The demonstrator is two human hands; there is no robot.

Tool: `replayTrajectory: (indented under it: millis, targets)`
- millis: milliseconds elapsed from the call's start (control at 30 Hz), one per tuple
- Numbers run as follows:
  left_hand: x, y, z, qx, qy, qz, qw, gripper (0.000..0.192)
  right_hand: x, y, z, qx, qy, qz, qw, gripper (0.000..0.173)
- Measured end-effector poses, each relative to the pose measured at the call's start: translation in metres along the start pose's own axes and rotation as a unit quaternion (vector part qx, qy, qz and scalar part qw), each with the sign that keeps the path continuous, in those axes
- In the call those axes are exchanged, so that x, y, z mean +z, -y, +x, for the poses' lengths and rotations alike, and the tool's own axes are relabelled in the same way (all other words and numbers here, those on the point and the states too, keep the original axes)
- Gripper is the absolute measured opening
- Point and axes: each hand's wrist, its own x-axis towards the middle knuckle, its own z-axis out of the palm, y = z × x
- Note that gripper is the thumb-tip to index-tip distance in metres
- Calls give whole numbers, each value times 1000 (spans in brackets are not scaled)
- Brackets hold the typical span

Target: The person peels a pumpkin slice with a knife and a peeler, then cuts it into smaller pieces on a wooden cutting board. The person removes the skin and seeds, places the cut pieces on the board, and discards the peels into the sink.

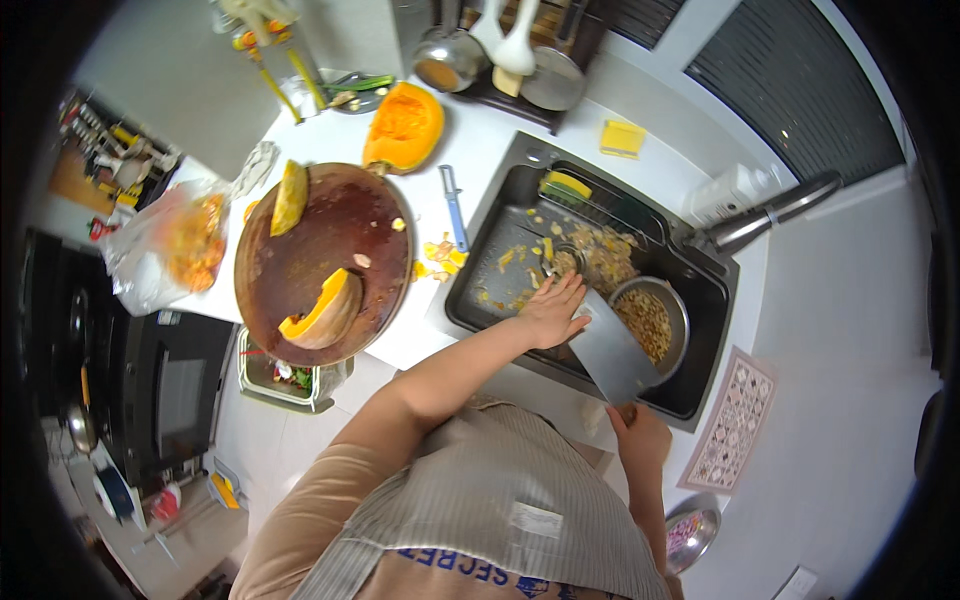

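Observation:
My right hand is closed around the handle of a Chinese cleaver, below the front edge of the dark sink. Its broad steel blade extends over the sink and covers part of a metal bowl that holds brown chopped bits. With fingers spread and the palm down, my left hand is over the sink beside the blade's far end. Whether it touches the blade I cannot tell. Wet food scraps are heaped beyond it around the drain, and yellow peelings are scattered across the sink floor.
Left of the sink, a round wooden chopping board bears two pumpkin wedges. A pumpkin half, a blue-handled peeler and a plastic bag of orange pieces lie around it. The faucet juts over the sink's right side.

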Motion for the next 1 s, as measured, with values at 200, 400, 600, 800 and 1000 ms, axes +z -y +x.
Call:
replayTrajectory:
  millis: [200, 400, 600, 800, 1000]
  targets:
    - [-8, 29, -22, -11, -121, -88, 989, 43, 13, -40, -21, 32, -56, 23, 998, 47]
    - [-80, 65, -142, -66, -412, -2, 909, 43, 32, -41, -11, 14, -61, 96, 993, 45]
    - [-127, 129, -278, -424, -205, 123, 873, 78, 31, 6, 5, -11, -17, 181, 983, 42]
    - [-145, 144, -293, -441, -123, -44, 888, 71, 30, 44, 21, -18, 53, 242, 969, 47]
    - [-150, 183, -305, -357, -282, -463, 761, 64, 33, 62, 31, -65, 71, 237, 967, 46]
